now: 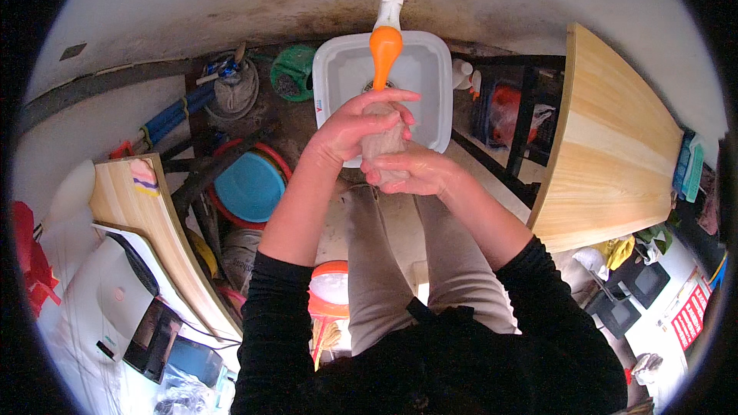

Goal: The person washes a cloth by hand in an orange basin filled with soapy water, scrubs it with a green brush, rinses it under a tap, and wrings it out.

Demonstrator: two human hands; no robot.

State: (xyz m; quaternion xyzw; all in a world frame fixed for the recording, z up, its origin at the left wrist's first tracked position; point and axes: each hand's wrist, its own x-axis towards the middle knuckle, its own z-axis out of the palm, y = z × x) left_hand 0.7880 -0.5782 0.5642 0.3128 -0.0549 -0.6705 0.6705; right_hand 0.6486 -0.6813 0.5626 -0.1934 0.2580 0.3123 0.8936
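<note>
My left hand [353,127] and my right hand [410,170] both grip a pale, bunched cloth [385,137] that looks wet. The left hand is around its upper end, and the right hand squeezes its lower end. Both hands are above the near side of a white square sink basin [440,92]. Just beyond my left fingers hangs the orange end [385,49] of a white wall tap [392,8]. Part of the basin's drain [369,86] shows behind the orange piece. I cannot tell whether water is running.
Wooden boards stand at right [611,155] and left [144,184], the left one beside a white appliance [106,294]. Below on the left are a blue basin [249,187] and a green container [291,72]. A dark metal frame [522,121] stands right of the sink.
</note>
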